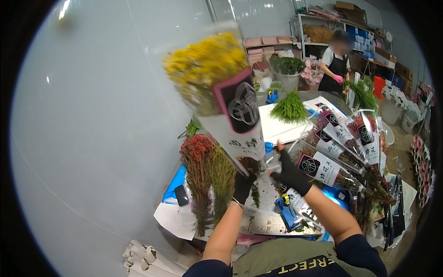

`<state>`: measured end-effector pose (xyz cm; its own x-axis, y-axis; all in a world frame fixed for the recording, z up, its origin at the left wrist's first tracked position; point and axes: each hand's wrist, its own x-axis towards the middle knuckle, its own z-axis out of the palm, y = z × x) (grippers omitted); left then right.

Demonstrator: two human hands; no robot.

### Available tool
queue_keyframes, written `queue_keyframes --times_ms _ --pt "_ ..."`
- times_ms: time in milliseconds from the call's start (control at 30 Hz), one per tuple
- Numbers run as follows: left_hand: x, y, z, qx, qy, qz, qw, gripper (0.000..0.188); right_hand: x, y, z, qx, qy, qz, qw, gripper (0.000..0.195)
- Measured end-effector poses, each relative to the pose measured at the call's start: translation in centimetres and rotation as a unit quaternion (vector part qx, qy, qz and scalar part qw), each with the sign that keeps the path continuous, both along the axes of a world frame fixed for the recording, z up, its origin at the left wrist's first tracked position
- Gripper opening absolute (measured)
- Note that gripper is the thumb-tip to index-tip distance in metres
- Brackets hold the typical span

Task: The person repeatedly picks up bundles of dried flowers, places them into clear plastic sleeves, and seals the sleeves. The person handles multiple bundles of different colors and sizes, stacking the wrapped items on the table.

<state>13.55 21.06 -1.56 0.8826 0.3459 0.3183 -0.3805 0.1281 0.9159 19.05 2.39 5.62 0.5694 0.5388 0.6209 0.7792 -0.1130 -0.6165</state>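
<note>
My left hand (244, 187), in a black fingerless glove, grips the lower stems of a yellow flower bouquet (211, 62) in a printed clear sleeve. The bouquet stands upright above the table, slightly blurred. Just right of its base, my right hand (289, 171), gloved likewise, has its fingers apart and holds nothing. Unwrapped red flowers (198, 149) and a bunch of green-yellow stems (221, 176) lie left of my left hand. Several sleeved bouquets (323, 168) are piled right of my right hand. A blue tape dispenser (288, 214) with yellow tape sits below it.
A phone (181, 195) lies at the table's left edge. Green foliage (289, 108) rests on white sheets (273, 130) farther back. Across the table, a person in a black apron (334, 69) handles greenery. Buckets of flowers (392, 104) stand at the right; white rolls (148, 259) are below left.
</note>
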Motion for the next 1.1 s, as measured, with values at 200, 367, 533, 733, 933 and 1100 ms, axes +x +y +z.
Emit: queue_keyframes --times_ms 200,367,533,733,933,1100 --pt "-5.2 -4.6 4.0 -0.124 -0.011 -0.116 0.985 0.037 -6.6 1.0 -8.6 -0.005 0.1 -0.094 0.991 0.068" --pt "-10.0 -4.4 6.3 0.154 0.147 -0.151 0.965 0.051 -8.4 -2.4 -3.5 -0.066 0.134 -0.095 0.984 0.052" --pt "-14.9 -7.6 7.3 0.363 0.131 -0.304 0.871 0.041 -9.0 -7.9 -6.6 -0.165 0.064 -0.092 0.98 0.046" --pt "-14.7 -14.9 4.8 0.633 0.079 -0.123 0.76 0.068 -12.0 -12.0 -10.9 -0.247 0.141 0.001 0.959 0.03" --pt "-14.4 -16.2 -1.0 0.747 0.148 -0.079 0.643 0.038 -13.8 -13.9 -11.8 -0.291 0.167 0.069 0.94 0.043" --pt "-15.7 -17.0 -5.7 0.643 0.209 -0.149 0.721 0.025 -12.7 -16.1 -16.8 -0.215 0.325 0.23 0.892 0.041"
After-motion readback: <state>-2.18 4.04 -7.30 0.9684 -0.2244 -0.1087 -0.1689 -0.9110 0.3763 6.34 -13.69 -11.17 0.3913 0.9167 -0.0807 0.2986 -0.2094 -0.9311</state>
